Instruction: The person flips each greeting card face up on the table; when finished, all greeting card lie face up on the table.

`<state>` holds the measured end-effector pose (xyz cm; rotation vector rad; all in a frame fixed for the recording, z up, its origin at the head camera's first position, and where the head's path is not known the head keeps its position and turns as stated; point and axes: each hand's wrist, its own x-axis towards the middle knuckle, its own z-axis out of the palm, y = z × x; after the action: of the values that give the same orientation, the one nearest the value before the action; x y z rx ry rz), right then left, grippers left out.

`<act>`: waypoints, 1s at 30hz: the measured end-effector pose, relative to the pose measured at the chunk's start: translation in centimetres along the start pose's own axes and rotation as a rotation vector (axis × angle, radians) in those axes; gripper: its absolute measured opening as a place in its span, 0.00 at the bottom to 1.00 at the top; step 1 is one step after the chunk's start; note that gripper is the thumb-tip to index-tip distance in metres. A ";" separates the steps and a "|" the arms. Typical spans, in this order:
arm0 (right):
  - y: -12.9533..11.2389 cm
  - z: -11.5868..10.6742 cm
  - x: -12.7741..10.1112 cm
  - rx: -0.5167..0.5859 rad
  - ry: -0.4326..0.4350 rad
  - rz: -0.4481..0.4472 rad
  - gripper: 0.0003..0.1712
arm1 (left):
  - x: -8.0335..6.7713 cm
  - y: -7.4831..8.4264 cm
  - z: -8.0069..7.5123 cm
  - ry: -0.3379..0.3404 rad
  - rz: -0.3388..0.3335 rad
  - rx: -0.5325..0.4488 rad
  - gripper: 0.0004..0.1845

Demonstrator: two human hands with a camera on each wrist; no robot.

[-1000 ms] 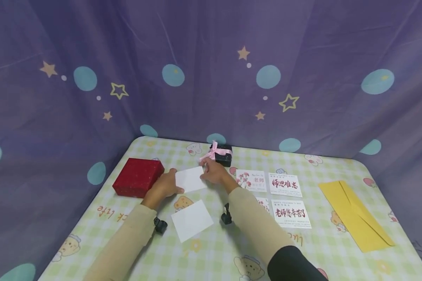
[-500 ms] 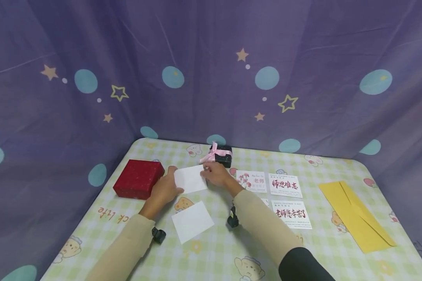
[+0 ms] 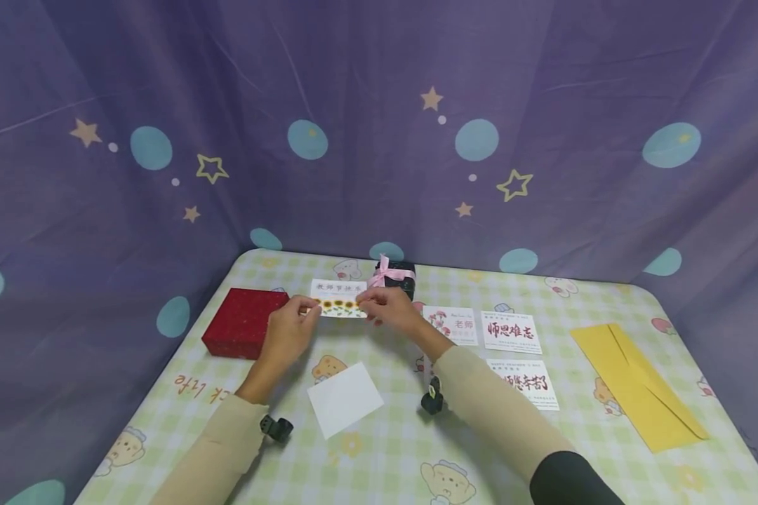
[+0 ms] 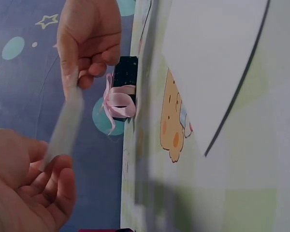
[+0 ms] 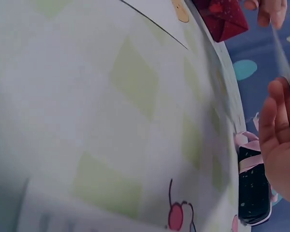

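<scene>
A card with sunflowers and a line of characters (image 3: 339, 289) is held up off the table, its printed side toward the head camera. My left hand (image 3: 288, 331) pinches its left edge between thumb and fingers. The opposite edge is pinched by my right hand (image 3: 391, 308). In the left wrist view the card (image 4: 67, 123) appears nearly edge-on and blurred between both hands. A blank white card (image 3: 345, 400) lies on the table nearer to me, below the hands. Just behind my right hand sits a black box with a pink ribbon bow (image 3: 403, 275).
A red box (image 3: 243, 322) stands left of my left hand. Several printed cards, among them a flower card (image 3: 450, 325) and a red-lettered card (image 3: 512, 331), lie to the right, one partly under my right sleeve. A yellow envelope (image 3: 638, 387) lies farther right on the checked tablecloth (image 3: 410, 449).
The held card showed its blank white side before; now its sunflower side faces up toward the head camera. Both hands have turned with it, keeping their pinch.
</scene>
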<state>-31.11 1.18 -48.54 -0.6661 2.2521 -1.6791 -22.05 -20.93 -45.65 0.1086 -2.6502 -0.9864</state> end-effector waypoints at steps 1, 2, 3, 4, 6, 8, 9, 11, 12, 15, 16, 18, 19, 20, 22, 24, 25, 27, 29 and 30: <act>-0.1 -0.1 -0.1 -0.024 -0.013 -0.013 0.17 | 0.0 0.0 -0.1 -0.016 0.005 -0.001 0.14; -0.2 -0.3 -0.3 -0.046 -0.027 -0.023 0.21 | 0.0 0.0 -0.1 -0.035 0.006 0.000 0.17; -0.2 -0.4 -0.5 -0.074 -0.041 -0.035 0.26 | 0.0 0.0 -0.1 -0.057 0.008 0.005 0.19; -0.2 -0.5 -0.7 -0.105 -0.054 -0.046 0.30 | 0.0 -0.1 -0.2 -0.081 0.004 0.009 0.23; -0.1 -0.8 -1.1 -0.180 -0.068 -0.071 0.36 | 0.0 -0.1 -0.1 -0.136 -0.016 0.019 0.28; 0.1 -1.0 -1.5 -0.242 -0.079 -0.091 0.40 | 0.0 -0.1 0.1 -0.193 -0.035 0.033 0.33; 0.2 -1.2 -1.7 -0.267 -0.085 -0.099 0.42 | 0.0 -0.1 0.2 -0.221 -0.040 0.037 0.34; 0.3 -1.5 -2.1 -0.300 -0.099 -0.106 0.43 | -0.1 -0.1 0.5 -0.261 -0.041 0.050 0.35; 0.3 -1.7 -2.4 -0.311 -0.106 -0.105 0.44 | -0.1 -0.1 0.7 -0.274 -0.029 0.057 0.35; 0.4 -2.3 -3.0 -0.339 -0.128 -0.092 0.45 | -0.2 0.0 1.1 -0.301 0.015 0.078 0.36; 0.5 -2.5 -3.2 -0.347 -0.135 -0.086 0.45 | -0.2 0.0 1.3 -0.307 0.027 0.082 0.36; 0.6 -3.0 -3.6 -0.360 -0.144 -0.072 0.46 | -0.3 0.0 1.8 -0.334 0.049 0.090 0.37; 0.7 -3.2 -3.8 -0.366 -0.149 -0.065 0.46 | -0.4 0.1 2.0 -0.349 0.056 0.088 0.37; 0.8 -3.5 -3.9 -0.373 -0.154 -0.061 0.46 | -0.4 0.1 2.2 -0.367 0.057 0.084 0.37; 1.0 -3.9 -4.2 -0.377 -0.165 -0.051 0.45 | -0.5 0.2 2.7 -0.382 0.067 0.090 0.37; 1.3 -4.2 -4.4 -0.399 -0.175 -0.041 0.45 | -0.5 0.4 3.1 -0.394 0.070 0.096 0.37; 1.4 -4.4 -4.5 -0.412 -0.176 -0.036 0.45 | -0.5 0.4 3.4 -0.396 0.071 0.104 0.37; 1.6 -4.7 -4.5 -0.433 -0.174 -0.027 0.44 | -0.4 0.6 3.9 -0.398 0.073 0.128 0.37; 1.8 -5.0 -4.6 -0.455 -0.173 -0.019 0.44 | -0.3 0.6 4.4 -0.405 0.078 0.162 0.37; 1.9 -5.2 -4.7 -0.458 -0.172 -0.014 0.44 | -0.3 0.7 4.6 -0.408 0.080 0.181 0.38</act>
<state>-29.87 8.27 -49.11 -0.8851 2.5209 -1.0599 -23.19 -17.47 -48.55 -0.1775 -3.0826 -0.8116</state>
